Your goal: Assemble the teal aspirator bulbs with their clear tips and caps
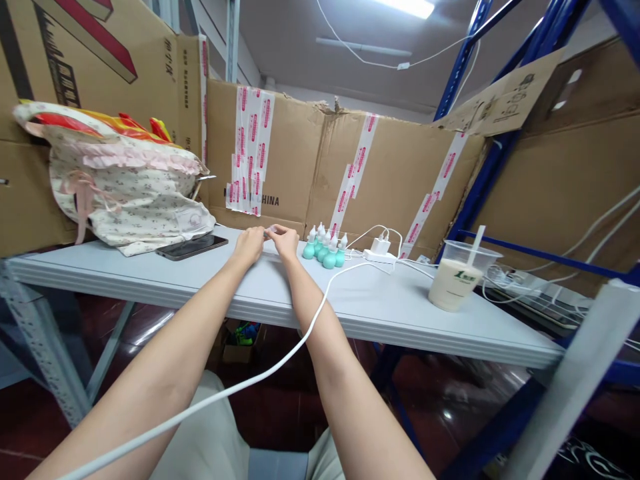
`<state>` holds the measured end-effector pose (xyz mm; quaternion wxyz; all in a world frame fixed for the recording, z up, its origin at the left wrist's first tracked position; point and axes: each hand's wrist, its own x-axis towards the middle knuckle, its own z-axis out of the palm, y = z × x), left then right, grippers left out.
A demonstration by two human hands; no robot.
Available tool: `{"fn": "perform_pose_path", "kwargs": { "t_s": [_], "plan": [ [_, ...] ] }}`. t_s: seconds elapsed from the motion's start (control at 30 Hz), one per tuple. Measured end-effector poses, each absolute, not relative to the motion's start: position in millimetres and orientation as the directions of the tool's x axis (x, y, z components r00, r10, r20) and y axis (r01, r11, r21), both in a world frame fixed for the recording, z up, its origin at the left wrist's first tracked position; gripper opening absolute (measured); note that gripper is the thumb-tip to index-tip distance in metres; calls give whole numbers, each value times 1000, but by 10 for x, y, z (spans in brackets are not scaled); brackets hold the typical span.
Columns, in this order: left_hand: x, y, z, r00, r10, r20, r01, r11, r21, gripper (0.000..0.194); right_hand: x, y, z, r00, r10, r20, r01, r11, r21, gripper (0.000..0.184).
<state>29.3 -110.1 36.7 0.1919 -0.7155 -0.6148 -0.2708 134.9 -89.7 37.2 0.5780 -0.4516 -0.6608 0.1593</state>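
Both arms reach forward over the grey tabletop [280, 283], and the hands meet near its back edge. My left hand [251, 244] is closed, fingers curled inward. My right hand [284, 241] pinches at something small, pale and see-through [271, 231] between the two hands; its kind cannot be made out. Just right of my right hand stands a cluster of several small teal squeeze bulbs [329, 259] with clear pointed tips. To the left of my left hand lies a dark phone [193, 247], flat on the table.
A floral cloth bag [135, 193] sits at the left. A white power strip [380, 256] with a plugged-in charger stands right of the bulbs. A white cable [280, 363] crosses over my right forearm. A drink cup with straw [456, 283] is near the right end. Cardboard [295, 160] walls the back.
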Motion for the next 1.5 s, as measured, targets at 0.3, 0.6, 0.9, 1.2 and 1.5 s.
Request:
{"fn": "perform_pose_path", "kwargs": {
  "t_s": [0.3, 0.6, 0.9, 1.2, 1.5],
  "plan": [
    [360, -772, 482, -158, 837, 524, 942, -32, 334, 37, 1587, -875, 439, 329, 714, 618, 447, 459, -768, 31],
    [75, -651, 237, -277, 887, 369, 789, -9, 615, 33, 1353, -1018, 287, -242, 779, 578, 882, 425, -204, 28],
    [103, -703, 232, -334, 887, 320, 811, 97, 577, 37, 1348, -1041, 254, -296, 811, 505, 890, 426, -162, 50],
    [126, -727, 230, -382, 877, 293, 787, 142, 600, 48, 1392, -1059, 239, -176, 848, 500, 923, 319, -215, 43],
    [159, -810, 311, -309, 836, 453, 792, -37, 609, 48, 1457, -1054, 303, -106, 888, 448, 989, 142, -48, 22]
  ]
}}
